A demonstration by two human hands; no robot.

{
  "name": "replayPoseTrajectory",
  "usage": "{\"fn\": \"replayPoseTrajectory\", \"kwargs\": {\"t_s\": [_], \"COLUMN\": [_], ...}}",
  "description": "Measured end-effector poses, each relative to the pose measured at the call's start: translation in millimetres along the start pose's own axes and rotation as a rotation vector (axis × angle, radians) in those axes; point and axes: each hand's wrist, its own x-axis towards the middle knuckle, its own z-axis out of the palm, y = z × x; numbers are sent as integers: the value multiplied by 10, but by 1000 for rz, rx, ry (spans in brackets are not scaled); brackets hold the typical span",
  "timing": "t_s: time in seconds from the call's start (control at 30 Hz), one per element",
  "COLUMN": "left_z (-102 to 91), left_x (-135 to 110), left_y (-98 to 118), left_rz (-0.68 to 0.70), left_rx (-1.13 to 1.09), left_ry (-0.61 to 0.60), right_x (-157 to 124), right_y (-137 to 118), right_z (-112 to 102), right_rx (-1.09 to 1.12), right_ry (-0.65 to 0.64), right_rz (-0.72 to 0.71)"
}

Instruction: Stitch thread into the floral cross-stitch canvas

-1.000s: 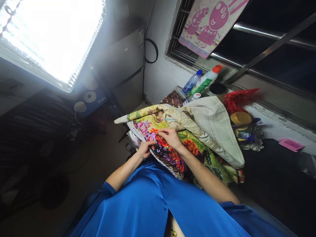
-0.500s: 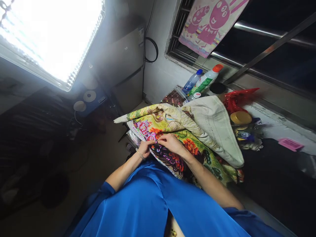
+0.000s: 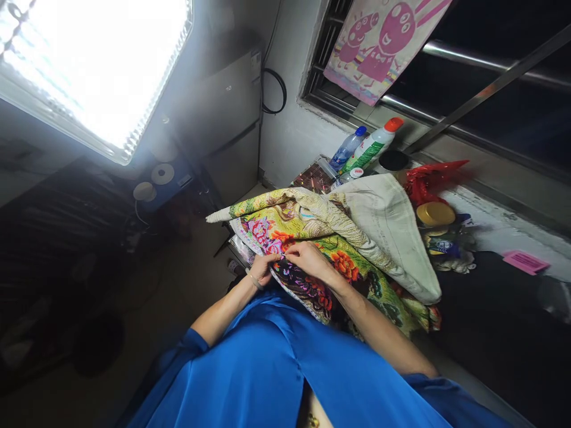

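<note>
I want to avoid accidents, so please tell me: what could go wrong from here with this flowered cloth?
The right hand pinches close to the left hand; anything sharp there, too small to tell, might prick a finger. A tug on the flowered cloth could knock the small bottle right beside its far edge. The cloth's bunched folds might also slip and pull it out of place.

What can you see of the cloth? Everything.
The cloth looks thick and textured, with red, orange and pink flowers on yellow-green and dark ground. It lies rumpled in front of the blue garment, its far side partly rolled, what looks like its pale back folded into view. The left hand grips its near edge; the right hand, pinched, is on or just above it.
</note>
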Motion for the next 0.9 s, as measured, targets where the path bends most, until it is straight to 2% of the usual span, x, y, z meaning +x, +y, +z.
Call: {"fn": "replayPoseTrajectory", "kwargs": {"t_s": [0.2,0.4,0.8,0.9], "left_z": [-10,-11,-26,-28], "left_x": [7,9,14,17], "left_y": [-13,-14,-14,-13], "left_rz": [5,4,0,4], "left_rx": [0,-5,1,7], "left_ry": [5,1,0,-12], "right_x": [9,39,81,78], "right_y": [-43,38,65,53], "right_z": [-17,-34,-162,-157], "right_rx": [-38,190,137,155], "right_ry": [-16,81,-116,-125], "right_rz": [36,48,8,4]}}
